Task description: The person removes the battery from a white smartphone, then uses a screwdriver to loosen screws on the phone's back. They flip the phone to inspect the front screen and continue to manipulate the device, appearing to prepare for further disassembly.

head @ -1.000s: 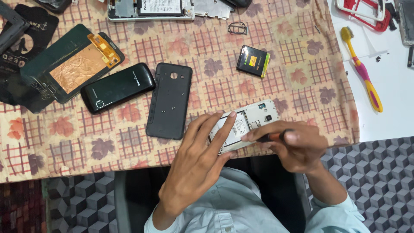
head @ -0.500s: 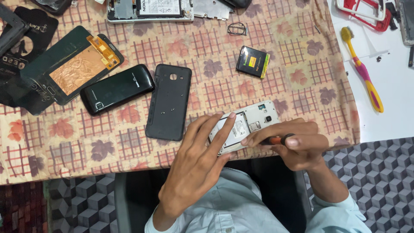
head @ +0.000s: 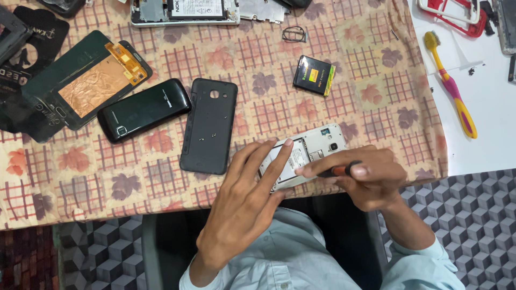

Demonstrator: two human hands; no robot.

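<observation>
The opened white phone [head: 303,156] lies at the counter's [head: 161,209] near edge, pinned flat by the left hand [head: 244,201]. The right hand [head: 371,177] pinches a small screwdriver [head: 336,171] over it. A slip could gouge the board or nudge the phone off; the black back cover [head: 208,124] crowds the left.

- the person wore a pale blue shirt [head: 285,258] of light cloth.
- its long sleeves ended at the wrists, with loose folded cuffs.
- the left hand [head: 244,204] and right hand [head: 365,177] were bare, without rings or watch.
</observation>
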